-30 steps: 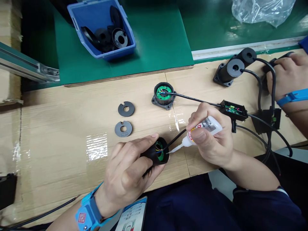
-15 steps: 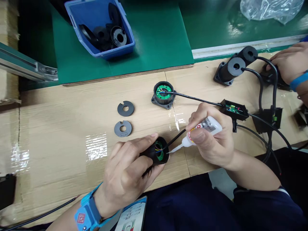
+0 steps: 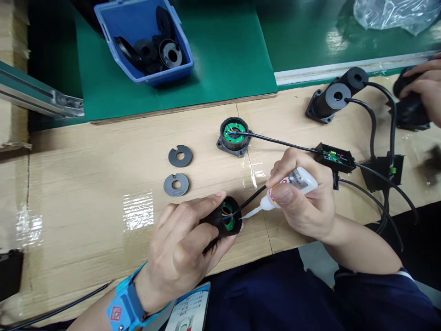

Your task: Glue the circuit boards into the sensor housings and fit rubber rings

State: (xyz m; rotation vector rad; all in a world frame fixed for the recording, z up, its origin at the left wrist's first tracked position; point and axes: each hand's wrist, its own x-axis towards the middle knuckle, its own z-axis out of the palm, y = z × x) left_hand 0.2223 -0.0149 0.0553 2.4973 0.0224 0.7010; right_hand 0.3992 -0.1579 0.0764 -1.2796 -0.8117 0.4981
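My left hand (image 3: 188, 241) is wrapped round a black cylindrical housing (image 3: 215, 223), tilted so its mouth faces right. Inside that mouth a green circuit board (image 3: 228, 220) with coloured wires shows. My right hand (image 3: 303, 195) grips a white glue bottle (image 3: 301, 180), its thin nozzle at the housing's rim. A black cable (image 3: 253, 198) runs from the housing up to my right fingers. Behind my hands a second, square-flanged housing (image 3: 234, 148) stands upright with its board showing. Two grey notched discs, one upper (image 3: 180, 156) and one lower (image 3: 176, 185), lie flat to the left.
A blue bin (image 3: 161, 79) with black parts sits on the green mat (image 3: 227, 55). At right stand two assembled black cylinders (image 3: 332, 99) beside open cable boxes (image 3: 336, 158). Another person's hand (image 3: 429, 89) holds a black part at the far right edge. A clear plastic bag (image 3: 396, 16) lies behind.
My hands, the housing and the glue bottle stay almost still. At the far right, the other person's hand has shifted, and the black part under it now stands more in view.
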